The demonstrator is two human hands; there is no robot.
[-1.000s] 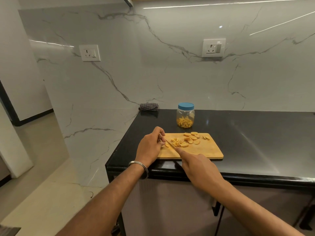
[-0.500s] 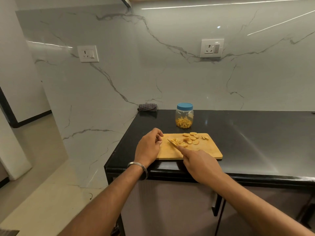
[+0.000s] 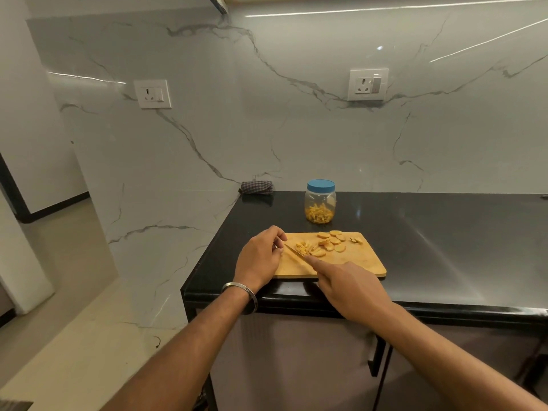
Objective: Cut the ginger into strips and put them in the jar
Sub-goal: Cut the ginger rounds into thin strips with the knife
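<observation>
A wooden cutting board [image 3: 355, 262] lies at the front of the black counter. Round ginger slices [image 3: 333, 241] lie at its back middle, and a small heap of cut ginger strips [image 3: 305, 248] sits left of them. My right hand [image 3: 353, 287] grips a knife [image 3: 293, 251], forefinger along the spine, blade pointing left beside the strips. My left hand [image 3: 261, 256] is curled at the board's left end, fingertips near the blade; I cannot see what it holds. Behind the board stands a clear jar [image 3: 320, 203] with a blue lid on, ginger strips inside.
A folded checked cloth [image 3: 256, 187] lies at the counter's back left corner against the marble wall. The black counter [image 3: 444, 232] stretches to the right. Its left edge drops to the floor beside my left hand. Two wall sockets sit above.
The knife blade has shifted slightly among the strips beside my left fingertips. My head has tilted a little, and both hands stay at the board's left end.
</observation>
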